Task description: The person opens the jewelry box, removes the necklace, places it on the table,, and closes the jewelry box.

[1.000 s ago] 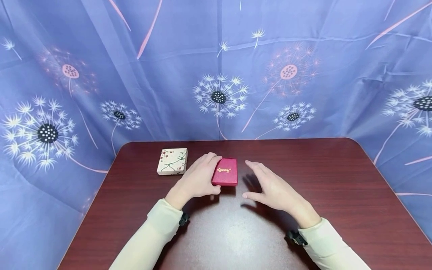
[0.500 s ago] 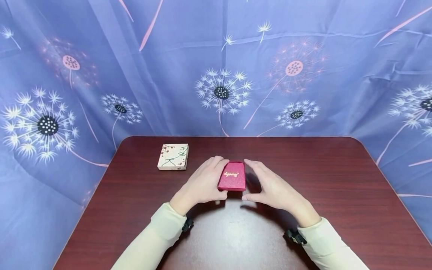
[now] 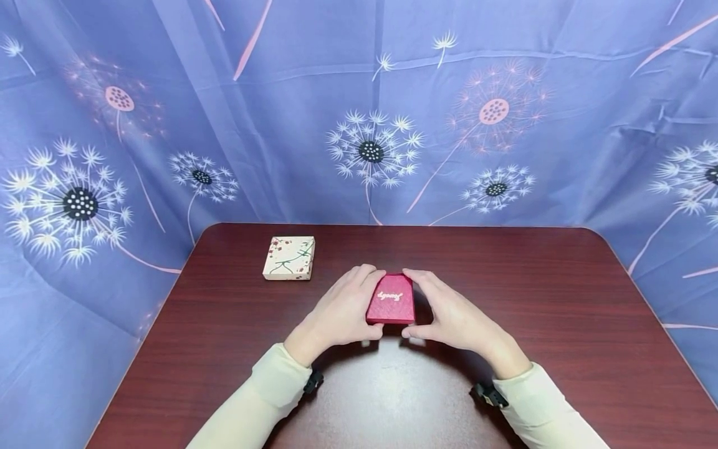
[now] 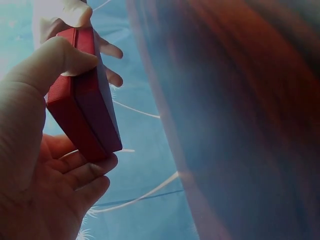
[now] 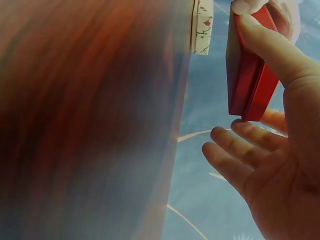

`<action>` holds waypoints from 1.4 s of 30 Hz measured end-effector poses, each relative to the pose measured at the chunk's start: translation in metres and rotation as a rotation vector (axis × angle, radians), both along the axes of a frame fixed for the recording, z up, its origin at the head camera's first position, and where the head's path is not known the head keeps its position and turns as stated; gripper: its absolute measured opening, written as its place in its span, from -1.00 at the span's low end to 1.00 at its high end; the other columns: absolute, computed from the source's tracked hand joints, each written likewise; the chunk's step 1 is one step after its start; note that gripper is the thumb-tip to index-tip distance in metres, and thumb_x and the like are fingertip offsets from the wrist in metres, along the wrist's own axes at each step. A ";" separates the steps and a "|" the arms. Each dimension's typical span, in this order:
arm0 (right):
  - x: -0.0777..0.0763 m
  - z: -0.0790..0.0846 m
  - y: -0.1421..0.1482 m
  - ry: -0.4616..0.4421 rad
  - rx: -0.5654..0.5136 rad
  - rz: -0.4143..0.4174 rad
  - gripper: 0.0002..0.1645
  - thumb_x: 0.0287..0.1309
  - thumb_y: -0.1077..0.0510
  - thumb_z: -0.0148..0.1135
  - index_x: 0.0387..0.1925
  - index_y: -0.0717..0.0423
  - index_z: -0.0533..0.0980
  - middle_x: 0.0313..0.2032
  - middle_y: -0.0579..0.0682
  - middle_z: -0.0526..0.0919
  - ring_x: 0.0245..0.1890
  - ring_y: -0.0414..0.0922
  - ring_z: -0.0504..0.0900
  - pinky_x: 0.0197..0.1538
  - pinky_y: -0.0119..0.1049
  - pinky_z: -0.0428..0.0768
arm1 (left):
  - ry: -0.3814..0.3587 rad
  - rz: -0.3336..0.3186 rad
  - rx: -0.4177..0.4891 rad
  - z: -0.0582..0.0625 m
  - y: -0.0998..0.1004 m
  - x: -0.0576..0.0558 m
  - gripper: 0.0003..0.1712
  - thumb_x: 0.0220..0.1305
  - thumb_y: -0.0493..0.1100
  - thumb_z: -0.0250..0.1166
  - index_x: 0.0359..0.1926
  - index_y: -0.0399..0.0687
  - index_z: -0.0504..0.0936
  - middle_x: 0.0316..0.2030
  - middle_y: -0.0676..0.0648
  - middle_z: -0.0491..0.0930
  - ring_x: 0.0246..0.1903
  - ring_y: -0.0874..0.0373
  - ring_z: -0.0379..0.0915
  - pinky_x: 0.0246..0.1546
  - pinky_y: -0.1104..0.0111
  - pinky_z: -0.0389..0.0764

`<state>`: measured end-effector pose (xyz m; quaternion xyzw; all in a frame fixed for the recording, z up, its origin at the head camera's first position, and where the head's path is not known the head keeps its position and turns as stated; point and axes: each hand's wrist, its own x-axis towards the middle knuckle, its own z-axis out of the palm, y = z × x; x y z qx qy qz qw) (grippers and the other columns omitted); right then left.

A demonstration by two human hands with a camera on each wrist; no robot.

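Looking down from the head camera, I see a red box with gold lettering on its lid, held between a person's left hand and right hand, raised over the middle of the tabletop. Both hands are partly curled, thumbs on the near side and fingers on the far side, each gripping one end of it. Pale sleeves cover the forearms. Farther back, toward the person's left, a cream box printed with red blossoms and green stems lies apart from them, and a blue curtain patterned with dandelions hangs behind. From the left wrist, that thumb presses the near side of the red box and a fingertip meets its lower corner, while the other hand's thumb sits just beyond. From the right wrist, the thumb lies along the near side, with three fingers loosely spread below; I can't tell whether the uppermost of these touches the corner. The cream box shows partly at the top edge.
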<state>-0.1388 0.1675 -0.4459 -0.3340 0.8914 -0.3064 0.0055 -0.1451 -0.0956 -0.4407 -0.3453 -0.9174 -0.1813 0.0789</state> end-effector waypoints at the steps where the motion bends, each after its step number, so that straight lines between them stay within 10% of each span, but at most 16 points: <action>1: 0.000 0.000 0.000 -0.001 -0.004 0.001 0.30 -0.05 -0.11 0.75 0.58 0.18 0.20 0.43 0.09 0.40 0.41 -0.03 0.45 0.44 -0.05 0.45 | 0.002 0.000 -0.002 0.000 0.000 0.001 0.06 -0.19 0.07 0.61 0.37 -0.22 0.46 0.15 -0.04 0.47 0.11 0.08 0.41 0.27 0.24 0.50; 24: 0.004 -0.005 -0.002 -0.004 -0.092 0.012 0.19 -0.11 0.11 0.77 0.48 0.29 0.28 0.24 0.07 0.49 0.17 -0.05 0.62 0.26 -0.03 0.62 | -0.007 0.001 0.005 -0.004 0.002 0.012 0.10 -0.13 0.11 0.60 0.44 -0.18 0.42 0.23 -0.06 0.43 0.16 0.03 0.35 0.23 0.12 0.50; 42: 0.007 0.001 0.003 -0.069 -0.133 0.017 0.14 -0.08 0.11 0.76 0.46 0.17 0.28 0.25 0.01 0.48 0.17 -0.02 0.66 0.25 -0.04 0.64 | -0.255 -0.071 0.259 -0.007 -0.010 0.011 0.24 0.00 -0.09 0.72 0.59 -0.26 0.20 0.39 -0.13 0.33 0.35 0.10 0.35 0.43 0.20 0.40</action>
